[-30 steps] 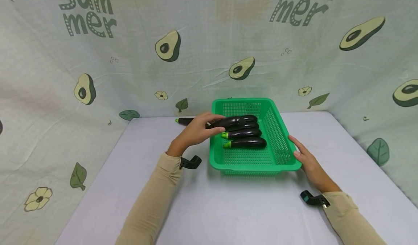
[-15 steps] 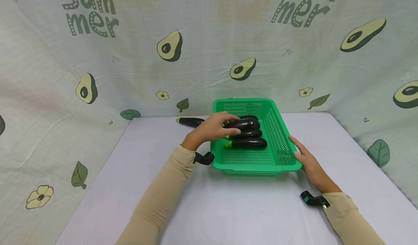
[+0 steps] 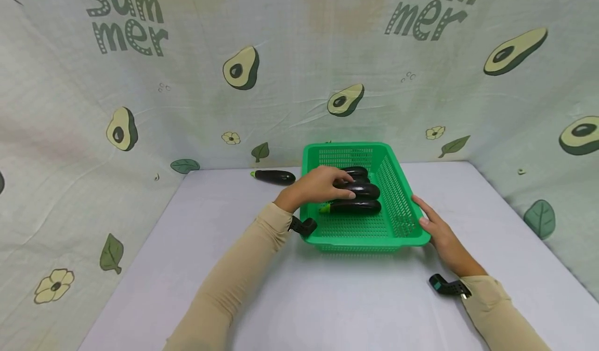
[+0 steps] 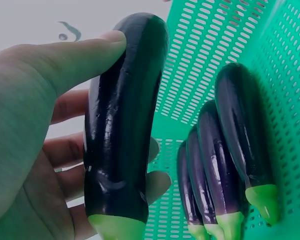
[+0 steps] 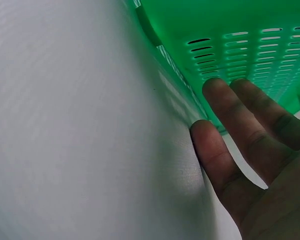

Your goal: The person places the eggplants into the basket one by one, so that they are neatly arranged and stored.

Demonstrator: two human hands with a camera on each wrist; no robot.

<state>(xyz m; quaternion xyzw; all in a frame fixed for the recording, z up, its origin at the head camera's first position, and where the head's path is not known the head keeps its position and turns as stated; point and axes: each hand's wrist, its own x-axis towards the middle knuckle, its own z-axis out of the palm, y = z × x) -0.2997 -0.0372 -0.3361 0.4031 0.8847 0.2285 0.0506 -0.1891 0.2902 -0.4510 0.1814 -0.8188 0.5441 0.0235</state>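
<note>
My left hand [image 3: 320,184] reaches over the left rim of a green plastic basket [image 3: 365,241] and grips a dark purple eggplant [image 4: 125,115]. In the left wrist view its thumb lies along one side and its fingers curl round the other, with the green stem end pointing down the frame. Several more eggplants [image 4: 220,160] lie side by side in the basket; my left hand partly covers them in the head view. My right hand [image 3: 446,242] rests at the basket's right side. Its fingers [image 5: 240,120] are fairly straight against the perforated outer wall.
Another eggplant [image 3: 274,177] lies on the white table [image 3: 327,299], left of the basket near the back edge. Behind the table hangs a cloth [image 3: 290,54] printed with avocados and leaves. Black wrist devices [image 3: 449,286] sit on both wrists.
My left hand has moved right and a little toward me over the basket, carrying the eggplant above the others. The eggplant on the table is uncovered now. My right hand stays in place.
</note>
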